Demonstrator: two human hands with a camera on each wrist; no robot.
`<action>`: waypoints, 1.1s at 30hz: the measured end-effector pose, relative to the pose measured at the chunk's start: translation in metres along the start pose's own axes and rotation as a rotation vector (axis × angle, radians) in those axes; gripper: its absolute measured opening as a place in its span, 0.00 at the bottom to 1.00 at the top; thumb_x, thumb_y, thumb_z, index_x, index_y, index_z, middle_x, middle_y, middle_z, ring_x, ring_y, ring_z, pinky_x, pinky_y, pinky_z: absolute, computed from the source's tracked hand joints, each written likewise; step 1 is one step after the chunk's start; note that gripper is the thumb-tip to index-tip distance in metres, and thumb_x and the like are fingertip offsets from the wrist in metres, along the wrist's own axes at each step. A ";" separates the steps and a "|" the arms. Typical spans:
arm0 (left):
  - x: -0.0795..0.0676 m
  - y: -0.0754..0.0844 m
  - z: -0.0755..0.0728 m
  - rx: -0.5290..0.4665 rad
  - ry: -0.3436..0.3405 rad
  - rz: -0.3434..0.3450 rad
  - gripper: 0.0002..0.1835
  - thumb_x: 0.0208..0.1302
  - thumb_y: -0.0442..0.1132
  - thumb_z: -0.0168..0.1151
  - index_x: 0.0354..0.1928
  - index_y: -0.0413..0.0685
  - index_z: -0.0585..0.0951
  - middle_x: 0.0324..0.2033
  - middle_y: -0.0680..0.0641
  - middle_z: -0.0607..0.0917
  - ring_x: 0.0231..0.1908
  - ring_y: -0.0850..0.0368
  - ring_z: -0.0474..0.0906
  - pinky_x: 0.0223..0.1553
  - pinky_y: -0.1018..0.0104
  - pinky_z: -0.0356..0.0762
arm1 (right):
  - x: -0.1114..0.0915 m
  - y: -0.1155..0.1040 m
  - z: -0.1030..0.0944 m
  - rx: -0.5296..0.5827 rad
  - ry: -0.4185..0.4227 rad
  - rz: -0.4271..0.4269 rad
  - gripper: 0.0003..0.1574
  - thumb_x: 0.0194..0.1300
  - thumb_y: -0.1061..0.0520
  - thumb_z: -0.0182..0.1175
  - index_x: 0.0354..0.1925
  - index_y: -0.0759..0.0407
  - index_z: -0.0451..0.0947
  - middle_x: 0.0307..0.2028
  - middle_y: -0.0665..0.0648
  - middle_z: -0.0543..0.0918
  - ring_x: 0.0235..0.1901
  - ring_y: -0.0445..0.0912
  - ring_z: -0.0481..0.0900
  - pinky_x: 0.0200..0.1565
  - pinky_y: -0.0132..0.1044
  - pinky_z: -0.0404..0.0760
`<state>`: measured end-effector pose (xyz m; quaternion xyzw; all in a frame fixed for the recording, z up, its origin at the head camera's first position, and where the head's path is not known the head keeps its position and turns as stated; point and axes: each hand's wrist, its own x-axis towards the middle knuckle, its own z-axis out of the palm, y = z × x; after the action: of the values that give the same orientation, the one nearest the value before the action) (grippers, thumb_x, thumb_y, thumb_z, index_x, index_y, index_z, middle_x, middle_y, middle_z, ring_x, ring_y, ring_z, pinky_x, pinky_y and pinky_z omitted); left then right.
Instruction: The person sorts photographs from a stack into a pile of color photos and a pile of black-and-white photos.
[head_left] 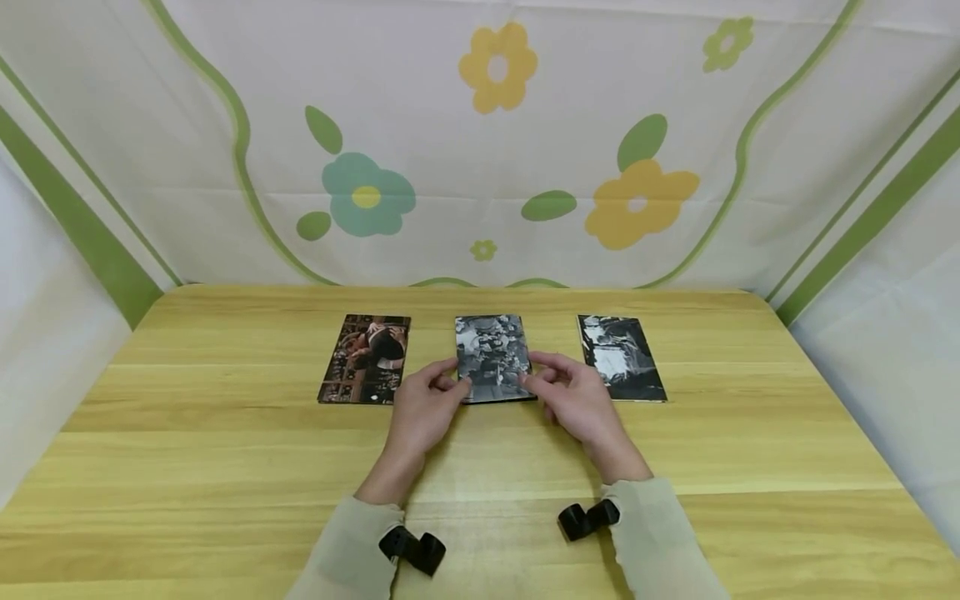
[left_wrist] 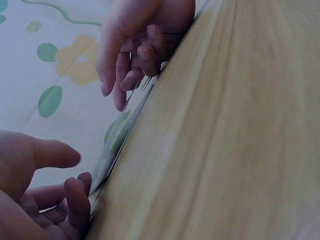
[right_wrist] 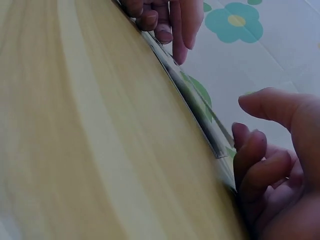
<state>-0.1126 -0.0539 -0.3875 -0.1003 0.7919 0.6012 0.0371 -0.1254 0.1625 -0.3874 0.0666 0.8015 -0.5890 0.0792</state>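
A black-and-white photo card (head_left: 491, 354) lies in the middle of the table, a dark edge showing beneath its near side. My left hand (head_left: 429, 406) is at its left side and my right hand (head_left: 577, 400) at its right, both near the lower corners. In the left wrist view, the left thumb (left_wrist: 57, 154) is raised apart from the card while loosely bent fingers are right at its edge. The right wrist view shows the same of the right hand: its thumb (right_wrist: 267, 106) stays lifted, fingertips close to the card's rim.
Left of the middle card lies a brownish photo card (head_left: 363, 358), partly overlapped by my left hand. Another black-and-white card (head_left: 622, 358) lies on the right. The wooden table (head_left: 225, 483) meets a white flowered cloth (head_left: 450, 167) at its back edge.
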 end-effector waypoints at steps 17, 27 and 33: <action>0.003 -0.003 -0.001 -0.199 0.051 -0.016 0.19 0.74 0.39 0.68 0.64 0.55 0.87 0.53 0.44 0.85 0.45 0.55 0.79 0.38 0.71 0.77 | 0.001 0.001 0.000 0.102 0.063 -0.067 0.28 0.68 0.56 0.75 0.65 0.51 0.84 0.37 0.49 0.81 0.26 0.39 0.74 0.30 0.30 0.77; 0.001 -0.004 -0.002 -0.320 -0.001 -0.025 0.22 0.75 0.34 0.66 0.68 0.55 0.84 0.47 0.46 0.86 0.22 0.62 0.72 0.17 0.72 0.70 | -0.001 0.002 0.001 0.102 0.061 -0.081 0.29 0.69 0.56 0.74 0.66 0.48 0.83 0.44 0.51 0.83 0.31 0.41 0.78 0.34 0.30 0.79; 0.001 -0.005 -0.002 -0.325 -0.004 -0.025 0.22 0.75 0.34 0.67 0.68 0.55 0.85 0.45 0.47 0.86 0.24 0.61 0.73 0.18 0.72 0.70 | -0.002 0.002 0.002 0.112 0.054 -0.076 0.29 0.69 0.57 0.73 0.67 0.47 0.83 0.42 0.51 0.84 0.29 0.41 0.77 0.31 0.31 0.78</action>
<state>-0.1122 -0.0572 -0.3914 -0.1139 0.6828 0.7210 0.0295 -0.1228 0.1615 -0.3892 0.0560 0.7712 -0.6334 0.0312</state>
